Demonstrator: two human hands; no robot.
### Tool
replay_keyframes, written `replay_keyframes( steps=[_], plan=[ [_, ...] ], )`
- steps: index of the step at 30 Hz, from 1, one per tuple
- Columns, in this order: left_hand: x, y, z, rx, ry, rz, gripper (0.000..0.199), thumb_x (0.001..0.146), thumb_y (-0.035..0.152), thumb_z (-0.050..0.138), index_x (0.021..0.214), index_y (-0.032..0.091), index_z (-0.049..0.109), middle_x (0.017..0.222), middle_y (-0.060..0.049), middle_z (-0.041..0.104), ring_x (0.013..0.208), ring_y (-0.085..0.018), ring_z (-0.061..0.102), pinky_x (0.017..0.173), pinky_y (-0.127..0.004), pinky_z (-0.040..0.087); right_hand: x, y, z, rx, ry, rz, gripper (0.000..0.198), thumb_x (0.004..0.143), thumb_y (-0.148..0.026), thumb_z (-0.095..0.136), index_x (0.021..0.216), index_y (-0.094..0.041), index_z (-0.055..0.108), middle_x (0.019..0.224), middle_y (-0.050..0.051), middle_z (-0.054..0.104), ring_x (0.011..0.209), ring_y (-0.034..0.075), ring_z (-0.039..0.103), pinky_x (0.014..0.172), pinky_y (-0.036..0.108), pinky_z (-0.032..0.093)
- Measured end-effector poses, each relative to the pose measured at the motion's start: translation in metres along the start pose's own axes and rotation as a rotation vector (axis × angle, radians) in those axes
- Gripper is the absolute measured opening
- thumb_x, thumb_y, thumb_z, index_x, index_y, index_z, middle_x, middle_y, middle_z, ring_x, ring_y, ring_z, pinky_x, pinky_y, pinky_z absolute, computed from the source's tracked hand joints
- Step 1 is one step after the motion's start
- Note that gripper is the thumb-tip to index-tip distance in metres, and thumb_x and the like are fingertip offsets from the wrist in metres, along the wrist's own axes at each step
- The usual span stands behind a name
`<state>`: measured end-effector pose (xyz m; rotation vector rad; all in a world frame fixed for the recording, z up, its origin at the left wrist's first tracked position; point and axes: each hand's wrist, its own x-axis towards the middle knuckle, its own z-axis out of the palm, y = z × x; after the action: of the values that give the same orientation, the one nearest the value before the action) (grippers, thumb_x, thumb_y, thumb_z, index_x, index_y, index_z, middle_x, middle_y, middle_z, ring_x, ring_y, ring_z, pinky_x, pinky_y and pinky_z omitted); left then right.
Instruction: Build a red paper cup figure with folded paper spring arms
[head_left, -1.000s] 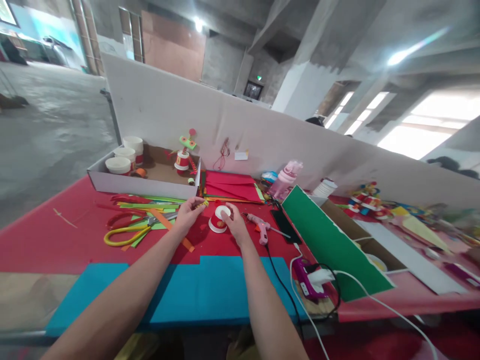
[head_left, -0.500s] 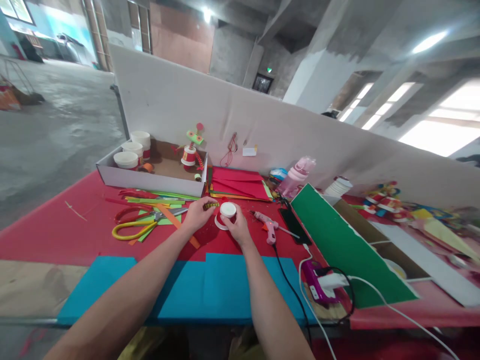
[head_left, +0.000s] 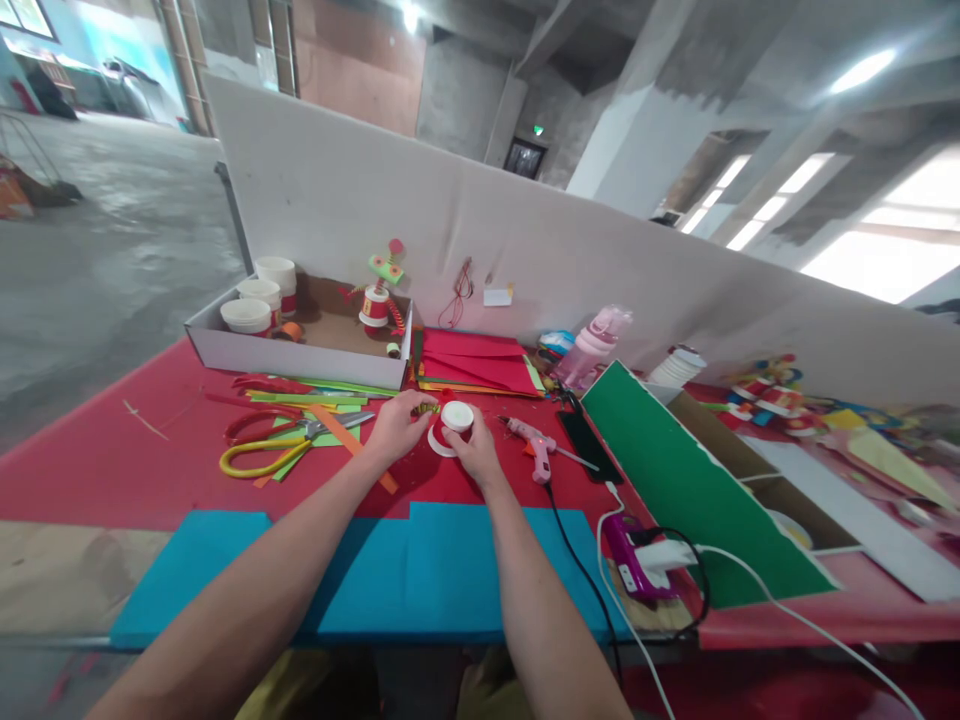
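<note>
Upturned paper cup (head_left: 452, 427), red-walled with a white base facing up, standing on the red table cover (head_left: 112, 460) and taken here as the landmark. Right hand (head_left: 475, 452) closed around the near side of the cup, fingers curled against its wall, thumb near the white base. Left hand (head_left: 400, 424) just left of the cup, fingertips pinched on a small folded yellow-green paper strip (head_left: 426, 408) held against the cup's left side; whether the strip is stuck to the cup cannot be told. Further left of the cup, yellow-handled scissors (head_left: 264, 456) lying among loose paper strips (head_left: 315, 402) of green, orange and red. Behind the cup and to its left, an open cardboard box (head_left: 296, 355) holding 3 white cups (head_left: 259, 300) in its left end and a small cup figure (head_left: 377, 300) with paper limbs. Directly behind the cup, a stack of red paper sheets (head_left: 472, 362). Right of the cup, a pink glue gun (head_left: 529, 442) lying on its side, its black cord running toward the near edge. Further right, a dark phone (head_left: 589, 447), a pink bottle (head_left: 592, 347) and a green board (head_left: 690, 485) propped at a slant. In front of the cup, under both forearms, a blue sheet (head_left: 420, 570).
</note>
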<state>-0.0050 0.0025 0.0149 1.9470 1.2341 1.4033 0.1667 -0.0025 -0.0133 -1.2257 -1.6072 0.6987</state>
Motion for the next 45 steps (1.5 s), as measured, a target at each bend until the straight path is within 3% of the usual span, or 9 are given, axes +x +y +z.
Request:
replay_keyframes(
  steps=[22,36,40,45],
  plan=[
    [-0.0015,0.0005,0.0056,0.147,-0.022,0.04,0.023,0.077,0.011,0.058,0.094,0.02,0.069,0.095,-0.004,0.073,0.089,-0.018,0.066,0.082,-0.03,0.05,-0.0012,-0.0003,0.0009,0.037,0.0,-0.004,0.047,0.074,-0.038,0.065,0.115,-0.019,0.052,0.109,0.009,0.067,0.101,0.025,0.061,0.091,0.039,0.047],
    [-0.0008,0.0062,0.0064,0.092,-0.031,-0.003,0.02,0.078,0.013,0.058,0.097,0.018,0.063,0.096,-0.005,0.071,0.09,-0.019,0.066,0.08,-0.029,0.05,-0.0015,-0.0005,0.0012,0.013,0.013,-0.024,0.044,0.073,-0.037,0.065,0.113,-0.02,0.054,0.11,0.008,0.066,0.1,0.024,0.061,0.091,0.039,0.047],
    [-0.0012,0.0082,0.006,0.078,-0.023,-0.008,0.012,0.077,0.014,0.057,0.088,0.019,0.059,0.084,-0.002,0.068,0.078,-0.016,0.063,0.072,-0.027,0.049,-0.0015,-0.0005,0.001,0.004,0.006,-0.006,0.047,0.073,-0.038,0.065,0.115,-0.019,0.053,0.11,0.009,0.066,0.101,0.025,0.061,0.091,0.04,0.046],
    [-0.0009,0.0082,0.0061,0.062,-0.041,0.007,0.014,0.077,0.012,0.055,0.086,0.019,0.062,0.087,-0.002,0.07,0.081,-0.016,0.063,0.075,-0.027,0.048,-0.0016,-0.0024,0.0006,0.007,-0.008,-0.006,0.046,0.074,-0.038,0.064,0.114,-0.02,0.052,0.108,0.008,0.067,0.1,0.024,0.061,0.091,0.04,0.047]
  ],
)
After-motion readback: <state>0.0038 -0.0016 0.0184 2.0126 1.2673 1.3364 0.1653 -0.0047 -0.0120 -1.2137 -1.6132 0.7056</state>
